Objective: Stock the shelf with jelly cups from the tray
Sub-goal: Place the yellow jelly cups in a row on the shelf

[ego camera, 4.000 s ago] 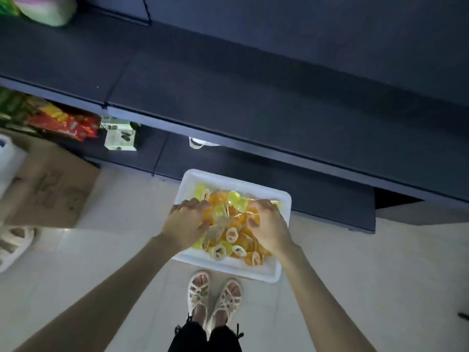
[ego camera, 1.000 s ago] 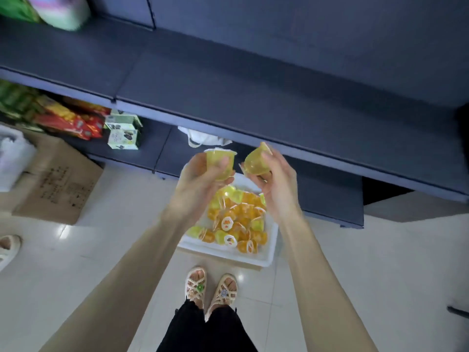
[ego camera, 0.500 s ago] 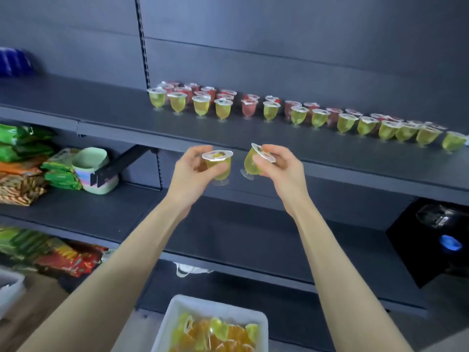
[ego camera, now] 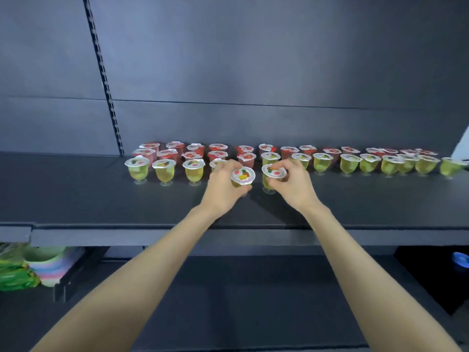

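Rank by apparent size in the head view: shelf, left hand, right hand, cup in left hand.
1. Shelf.
2. Left hand and right hand: they look alike, so unranked.
3. Cup.

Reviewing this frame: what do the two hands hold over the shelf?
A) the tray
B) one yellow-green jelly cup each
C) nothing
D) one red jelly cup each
B: the left hand grips one yellow-green cup, the right hand a second yellow-green cup, both over the shelf.
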Demonstrator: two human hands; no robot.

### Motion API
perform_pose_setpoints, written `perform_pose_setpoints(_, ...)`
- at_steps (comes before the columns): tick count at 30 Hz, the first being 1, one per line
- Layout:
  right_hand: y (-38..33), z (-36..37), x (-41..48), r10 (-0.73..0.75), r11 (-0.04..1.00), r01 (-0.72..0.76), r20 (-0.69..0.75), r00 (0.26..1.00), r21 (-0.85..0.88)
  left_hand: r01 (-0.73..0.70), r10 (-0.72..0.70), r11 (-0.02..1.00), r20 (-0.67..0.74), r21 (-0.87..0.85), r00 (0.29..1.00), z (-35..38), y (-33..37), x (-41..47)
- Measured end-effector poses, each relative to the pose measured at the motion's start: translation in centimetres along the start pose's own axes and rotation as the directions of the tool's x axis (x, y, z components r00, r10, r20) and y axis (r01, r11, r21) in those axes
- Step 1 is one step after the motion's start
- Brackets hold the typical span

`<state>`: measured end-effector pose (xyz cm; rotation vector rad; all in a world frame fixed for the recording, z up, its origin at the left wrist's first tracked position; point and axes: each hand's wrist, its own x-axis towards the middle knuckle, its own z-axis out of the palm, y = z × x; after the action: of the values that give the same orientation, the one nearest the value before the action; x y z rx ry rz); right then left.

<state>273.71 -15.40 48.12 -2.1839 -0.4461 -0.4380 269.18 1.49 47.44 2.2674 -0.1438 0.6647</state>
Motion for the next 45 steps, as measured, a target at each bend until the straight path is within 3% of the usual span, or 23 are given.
perform_pose_setpoints(7, 2.4, 0.6, 3.4, 0.001, 0.982, 0.008, 0.047, 0.999, -0.188, -0.018, 0.014, 0.993, 0.036, 0.114, 0.999, 3.2, -1.3, 3.2)
perform_pose_setpoints(15, 4.5, 0.6, 5.1, -0.083, 0.971, 0.113, 0.148, 0.985, -0.210, 0.080, -0.078, 0.982, -0.021, 0.171, 0.997, 5.3, -0.3, 4.4)
perform_pose_setpoints(20, 5.2, 0.0, 5.0, -0.067, 0.961, 0.113, 0.185, 0.980, -0.253, 0.147, -0.152, 0.975, 0.015, 0.169, 0.988, 5.6, 0.3, 4.5)
perform_pose_setpoints(28, 4.0, -2.7, 3.8, -0.058, 0.938, 0.146, 0.273, 0.960, -0.314, 0.083, -0.113, 0.936, 0.069, 0.343, 0.991, 3.6, 2.5, 2.3)
perform_pose_setpoints(39, 1.4, -4.9, -8.6, -0.306, 0.912, 0.355, 0.236, 0.922, -0.205, -0.101, 0.123, 0.834, -0.005, 0.543, 0.992, -0.1, 5.2, -11.8)
perform_pose_setpoints(45, 3.4, -1.4, -17.4, -0.364, 0.911, 0.389, 0.178, 0.914, -0.138, -0.073, 0.079, 0.836, 0.014, 0.543, 0.997, 0.7, 1.6, -21.0)
